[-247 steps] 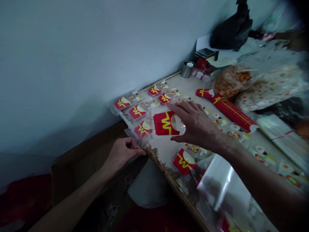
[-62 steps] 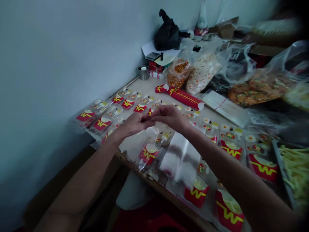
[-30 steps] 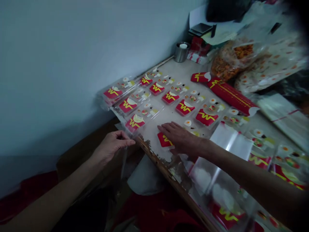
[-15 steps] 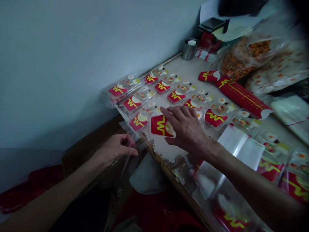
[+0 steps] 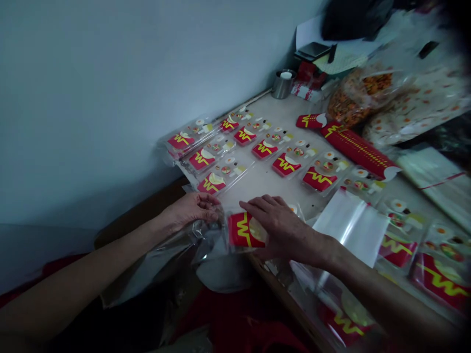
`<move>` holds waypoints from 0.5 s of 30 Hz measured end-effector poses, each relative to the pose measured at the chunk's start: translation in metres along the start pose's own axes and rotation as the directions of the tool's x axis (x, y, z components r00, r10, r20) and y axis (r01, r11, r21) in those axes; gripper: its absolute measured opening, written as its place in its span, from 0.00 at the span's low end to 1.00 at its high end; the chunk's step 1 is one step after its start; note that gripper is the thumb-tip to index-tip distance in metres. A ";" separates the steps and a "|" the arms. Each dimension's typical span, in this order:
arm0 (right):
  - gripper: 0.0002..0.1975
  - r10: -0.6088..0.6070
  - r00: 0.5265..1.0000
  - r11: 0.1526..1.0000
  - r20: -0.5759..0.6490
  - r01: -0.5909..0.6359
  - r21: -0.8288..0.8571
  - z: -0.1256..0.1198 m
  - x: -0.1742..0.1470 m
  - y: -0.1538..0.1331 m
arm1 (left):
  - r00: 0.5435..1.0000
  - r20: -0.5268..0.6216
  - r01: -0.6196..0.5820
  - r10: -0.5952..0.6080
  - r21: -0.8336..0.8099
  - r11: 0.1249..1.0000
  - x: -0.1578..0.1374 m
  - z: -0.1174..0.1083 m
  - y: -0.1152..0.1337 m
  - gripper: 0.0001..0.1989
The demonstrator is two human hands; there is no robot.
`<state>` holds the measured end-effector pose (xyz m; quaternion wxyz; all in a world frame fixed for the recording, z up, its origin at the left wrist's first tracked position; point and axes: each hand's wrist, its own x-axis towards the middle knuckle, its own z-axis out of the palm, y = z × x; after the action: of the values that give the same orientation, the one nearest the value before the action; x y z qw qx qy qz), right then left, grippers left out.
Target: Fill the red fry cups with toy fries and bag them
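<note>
Pinched at its mouth, a clear plastic bag (image 5: 162,260) hangs from my left hand (image 5: 196,210) beside the table edge. My right hand (image 5: 275,223) is closed over a clear pack (image 5: 239,230) with a red card pocket and yellow zigzag inside. The near end of this pack is right beside the bag's opening; whether it is inside the bag I cannot tell. My palm hides much of the pack, and a small fried-egg shape shows past the fingers. Similar packs (image 5: 265,148) lie in rows on the table (image 5: 245,184).
White plastic sleeves (image 5: 348,228) lie under my right forearm. A row of stacked red cartons (image 5: 362,149) rests toward the back right, near bags of small orange pieces (image 5: 348,100). A metal cup (image 5: 283,86) stands by the wall (image 5: 128,83); papers and a dark bundle are behind.
My right hand has brought the pack down toward the table edge, nearer my left hand. My left hand has moved slightly up and right, and the bag now spreads out below it.
</note>
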<state>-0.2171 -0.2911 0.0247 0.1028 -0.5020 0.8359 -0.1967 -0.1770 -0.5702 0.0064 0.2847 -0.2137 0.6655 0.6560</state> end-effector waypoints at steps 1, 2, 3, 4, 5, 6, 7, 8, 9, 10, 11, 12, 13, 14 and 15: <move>0.48 -0.026 0.999 0.999 0.026 0.025 0.040 -0.002 -0.004 0.002 | 1.000 0.029 0.002 -0.003 0.030 1.000 -0.002 0.004 0.000 0.27; 0.47 -0.055 0.997 0.996 0.045 0.052 0.071 -0.004 -0.008 0.003 | 0.998 0.058 0.004 -0.007 0.060 0.998 -0.004 0.008 0.001 0.27; 0.47 -0.081 0.995 0.993 0.054 0.076 0.090 -0.004 -0.011 0.005 | 0.997 0.076 0.002 -0.009 0.089 0.996 -0.006 0.013 0.002 0.26; 0.47 -0.100 0.994 0.991 0.054 0.094 0.099 -0.005 -0.014 0.006 | 0.996 0.091 -0.001 -0.010 0.124 0.992 -0.008 0.017 0.003 0.25; 0.47 -0.109 0.993 0.990 0.049 0.104 0.098 -0.004 -0.017 0.007 | 0.994 0.109 -0.009 -0.010 0.170 0.985 -0.009 0.022 0.006 0.24; 0.48 -0.108 0.993 0.991 0.041 0.104 0.083 -0.004 -0.021 0.007 | 0.991 0.135 -0.021 -0.010 0.227 0.974 -0.010 0.026 0.010 0.22; 0.47 -0.098 0.995 0.994 0.034 0.096 0.056 -0.003 -0.024 0.006 | 0.984 0.175 -0.039 -0.013 0.289 0.957 -0.009 0.031 0.016 0.20; 0.46 -0.084 0.996 0.996 0.028 0.083 0.023 -0.003 -0.028 0.004 | 0.973 0.231 -0.072 -0.012 0.348 0.935 -0.008 0.036 0.023 0.18; 0.46 -0.065 0.998 0.998 0.021 0.065 -0.014 -0.003 -0.032 0.002 | 0.953 0.301 -0.118 -0.009 0.399 0.909 -0.005 0.042 0.032 0.17; 0.46 -0.042 0.999 0.998 0.014 0.042 -0.047 -0.005 -0.036 -0.002 | 0.927 0.376 -0.175 -0.004 0.439 0.881 -0.001 0.048 0.041 0.17; 0.47 -0.004 1.000 0.997 0.000 0.004 -0.072 -0.006 -0.039 -0.006 | 0.897 0.443 -0.244 0.012 0.470 0.848 0.004 0.056 0.052 0.16; 0.49 0.046 0.999 0.995 -0.021 -0.047 -0.089 -0.009 -0.042 -0.010 | 0.867 0.496 -0.326 0.040 0.505 0.799 0.009 0.064 0.063 0.16; 0.52 0.105 0.993 0.989 -0.053 -0.109 -0.099 -0.011 -0.043 -0.013 | 0.846 0.526 -0.416 0.084 0.554 0.721 0.014 0.072 0.074 0.15; 0.54 0.170 0.981 0.978 -0.096 -0.180 -0.106 -0.014 -0.042 -0.015 | 0.837 0.526 -0.499 0.153 0.618 0.607 0.018 0.079 0.084 0.14; 0.54 0.244 0.958 0.959 -0.152 -0.262 -0.108 -0.015 -0.040 -0.016 | 0.827 0.502 -0.559 0.252 0.686 0.467 0.020 0.086 0.093 0.14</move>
<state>-0.1910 -0.2595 0.0446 0.0371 -0.3817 0.9092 -0.1624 -0.2444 -0.4786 0.0648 0.2899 0.2212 0.8622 0.3517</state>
